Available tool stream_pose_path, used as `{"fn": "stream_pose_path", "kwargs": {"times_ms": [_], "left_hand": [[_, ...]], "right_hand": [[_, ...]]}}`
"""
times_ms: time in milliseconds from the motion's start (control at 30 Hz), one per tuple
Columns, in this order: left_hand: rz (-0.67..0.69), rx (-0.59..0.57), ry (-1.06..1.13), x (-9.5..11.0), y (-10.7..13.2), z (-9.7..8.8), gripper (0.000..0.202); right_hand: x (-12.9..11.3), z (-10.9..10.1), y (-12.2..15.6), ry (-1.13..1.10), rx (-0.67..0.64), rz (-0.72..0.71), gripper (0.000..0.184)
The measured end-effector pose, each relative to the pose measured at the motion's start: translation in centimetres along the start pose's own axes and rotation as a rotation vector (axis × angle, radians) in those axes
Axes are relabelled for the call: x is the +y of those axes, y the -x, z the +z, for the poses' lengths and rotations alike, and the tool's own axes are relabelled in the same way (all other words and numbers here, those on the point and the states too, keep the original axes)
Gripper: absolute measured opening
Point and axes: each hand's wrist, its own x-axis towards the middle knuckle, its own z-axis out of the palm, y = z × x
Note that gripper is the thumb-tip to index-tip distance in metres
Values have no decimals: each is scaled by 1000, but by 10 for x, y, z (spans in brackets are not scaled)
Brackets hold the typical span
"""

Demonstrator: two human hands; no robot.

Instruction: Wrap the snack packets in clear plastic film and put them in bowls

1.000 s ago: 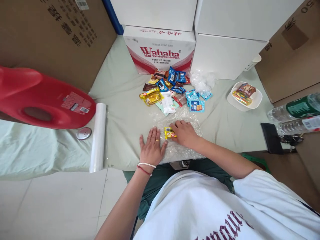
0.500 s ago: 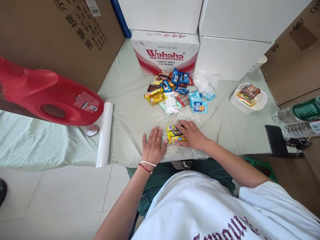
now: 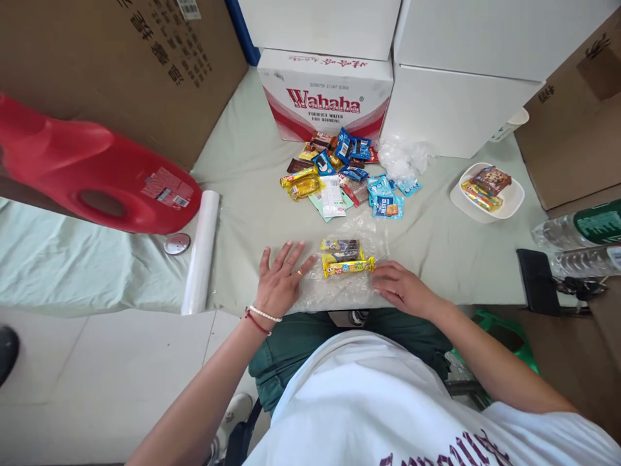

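Small yellow-wrapped snack bars (image 3: 348,266) lie side by side on a crinkled sheet of clear plastic film (image 3: 334,294), close to the table's front edge. The rear one has a dark section on its wrapper. My left hand (image 3: 280,281) rests palm down at the film's left side, fingers spread and holding nothing. To the right of the bars, my right hand (image 3: 403,289) lies low over the film's edge, its fingers stretched toward them. Those fingertips are close to the front bar's right end; whether they touch it or the film is unclear.
Behind the film is a pile of wrapped snacks (image 3: 334,168) beside crumpled clear plastic (image 3: 405,157). A white tub (image 3: 470,206) holds more packets. Left are a film roll (image 3: 201,252) and a red jug (image 3: 111,175). Boxes (image 3: 330,97) line the back; bottles (image 3: 563,232) lie right.
My right hand has drawn off the bars to the right, uncovering them. My left hand has moved left, away from them, with its fingers wider apart.
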Motion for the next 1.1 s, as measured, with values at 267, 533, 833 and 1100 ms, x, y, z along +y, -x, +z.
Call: {"fn": "stream_pose_path", "kwargs": {"times_ms": [267,533,833,1100], "left_hand": [[-275,82,133,0,-30,4,59],[-306,-48,287,19,-77,3,25],[-611,225,317,-29,-78,-4,36],[138,-36,223,7,-38,-15,68]], "right_hand": [[7,-39,-66,-70,-80,25,27],[8,-40,-69,-123,-79,91,32],[31,-31,-87,-282,-14,641,38],[41,-27,-94,-312,-95,710,37]]}}
